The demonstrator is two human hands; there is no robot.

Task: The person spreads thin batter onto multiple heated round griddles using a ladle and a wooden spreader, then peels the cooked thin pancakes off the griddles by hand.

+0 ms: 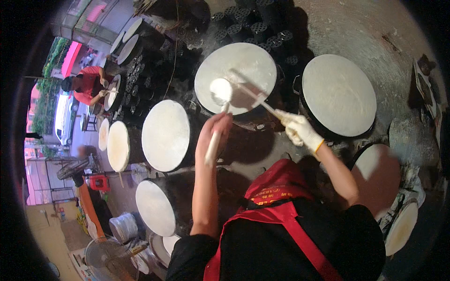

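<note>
My left hand [216, 126] is bare and wraps round the pale handle of a ladle [221, 90]. The ladle's bowl, full of white batter, hangs over the left part of a round griddle [255, 55]. In a white work glove, my right hand [300, 130] grips a long-handled batter spreader [266, 107]. Its flat head slants above the same griddle, to the right of the ladle, and casts a shadow there. Whether the spreader touches the griddle I cannot tell. The griddle's top looks pale all over.
A second round griddle [340, 96] stands to the right, others [165, 136] to the left. Perforated coal briquettes [243, 16] are stacked beyond. At the far left a person in red [87, 82] works at another griddle. A fan [108, 257] stands lower left.
</note>
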